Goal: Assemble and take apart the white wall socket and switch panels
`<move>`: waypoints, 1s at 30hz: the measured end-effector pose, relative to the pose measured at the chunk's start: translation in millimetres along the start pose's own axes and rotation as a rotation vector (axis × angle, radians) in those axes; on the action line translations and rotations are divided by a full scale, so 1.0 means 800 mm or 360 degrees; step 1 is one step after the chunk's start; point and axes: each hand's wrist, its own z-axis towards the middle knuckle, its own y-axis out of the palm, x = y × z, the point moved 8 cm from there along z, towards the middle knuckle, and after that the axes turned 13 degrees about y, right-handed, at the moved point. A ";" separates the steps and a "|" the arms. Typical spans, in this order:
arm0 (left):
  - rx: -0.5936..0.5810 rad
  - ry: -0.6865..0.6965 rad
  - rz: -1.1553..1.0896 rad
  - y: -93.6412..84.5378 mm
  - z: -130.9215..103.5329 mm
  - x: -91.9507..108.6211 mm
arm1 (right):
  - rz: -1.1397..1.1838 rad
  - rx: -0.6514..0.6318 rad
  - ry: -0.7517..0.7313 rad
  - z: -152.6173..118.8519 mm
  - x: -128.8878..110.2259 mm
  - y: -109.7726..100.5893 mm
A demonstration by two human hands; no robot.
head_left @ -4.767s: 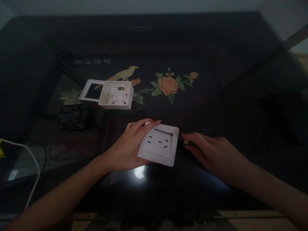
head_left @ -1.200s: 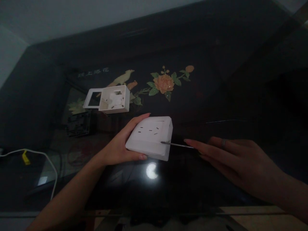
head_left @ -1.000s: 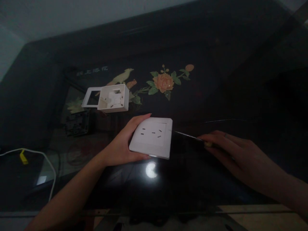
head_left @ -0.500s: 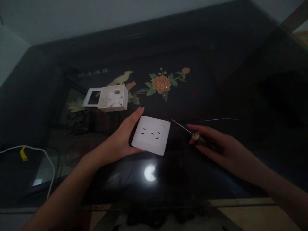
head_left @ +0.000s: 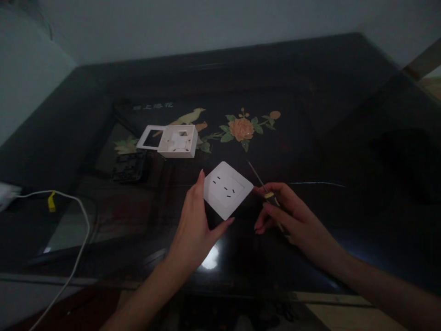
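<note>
My left hand point(head_left: 198, 220) grips a white square wall socket point(head_left: 225, 191) by its left and lower edges, thumb in front. The socket's slotted face points up toward me, turned so its corners form a diamond. In my right hand point(head_left: 289, 211) is a screwdriver point(head_left: 270, 197), its handle between thumb and fingers and its thin shaft pointing up and left. One fingertip of the right hand is at or very near the socket's right corner. Behind the left hand lie an open white mounting box point(head_left: 178, 141), a white frame point(head_left: 150, 137) and a black slotted part point(head_left: 129, 167).
The dark glossy table point(head_left: 310, 105) carries an inlaid flower point(head_left: 241, 129) and bird picture. A white cable point(head_left: 84, 220) with a yellow tag point(head_left: 51, 202) runs down the left side from a white block point(head_left: 7, 195). A wall stands behind.
The socket has rotated in my left hand from nearly level to a diamond. My right hand with the screwdriver has come left, closer to the socket. The camera view has shifted.
</note>
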 end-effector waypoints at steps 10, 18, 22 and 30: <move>-0.0031 -0.0054 -0.0742 -0.059 0.033 0.003 | 0.0019 -0.0005 0.0082 -0.027 0.012 0.003; -0.0396 -0.0275 -0.0714 -0.047 0.072 -0.022 | 0.0023 0.0138 -0.0148 -0.015 -0.012 -0.026; -0.0321 -0.0235 -0.0688 -0.042 0.080 -0.027 | 0.0048 0.0102 -0.0144 -0.016 -0.016 -0.027; 0.0007 0.0404 -0.0785 -0.055 0.050 -0.014 | 0.0027 0.0158 -0.0401 -0.017 -0.042 -0.031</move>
